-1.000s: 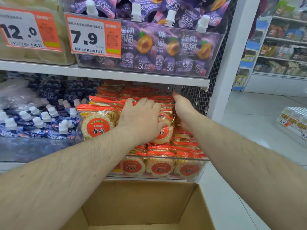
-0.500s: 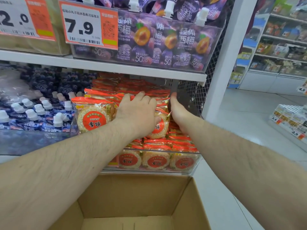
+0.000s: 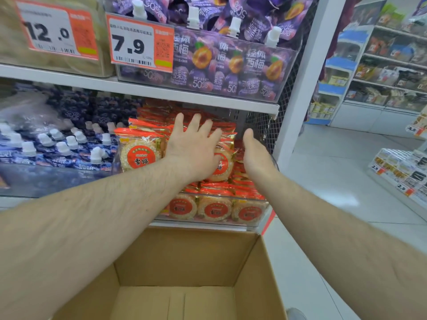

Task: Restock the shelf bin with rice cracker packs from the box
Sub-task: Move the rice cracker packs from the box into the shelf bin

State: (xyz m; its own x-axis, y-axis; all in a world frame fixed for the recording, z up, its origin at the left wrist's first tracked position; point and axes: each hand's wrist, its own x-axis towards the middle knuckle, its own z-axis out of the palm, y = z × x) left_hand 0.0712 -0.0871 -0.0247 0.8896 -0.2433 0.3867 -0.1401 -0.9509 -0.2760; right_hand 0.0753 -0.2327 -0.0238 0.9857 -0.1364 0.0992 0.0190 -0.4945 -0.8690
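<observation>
A clear shelf bin [image 3: 258, 221] on the middle shelf is heaped with red-and-gold rice cracker packs [image 3: 138, 153]. My left hand [image 3: 194, 146] lies flat on top of the heap, fingers straight and spread. My right hand [image 3: 255, 151] is at the heap's right side, fingers straight, its edge toward me, beside the bin's right wall. Neither hand holds a pack. Below the shelf stands the open cardboard box [image 3: 184, 255]; the part of its inside that I see holds no packs.
Blue spouted pouches [image 3: 57, 146] fill the bin to the left. Purple plum jelly pouches [image 3: 221, 63] sit on the shelf above, behind price tags 7.9 [image 3: 138, 45] and 12.0 [image 3: 55, 31]. A white upright post [image 3: 298, 100] bounds the shelf on the right; an aisle lies beyond.
My left hand's fingers have spread out and straightened on the heap. My right hand has drawn back a little from the bin's rear toward me.
</observation>
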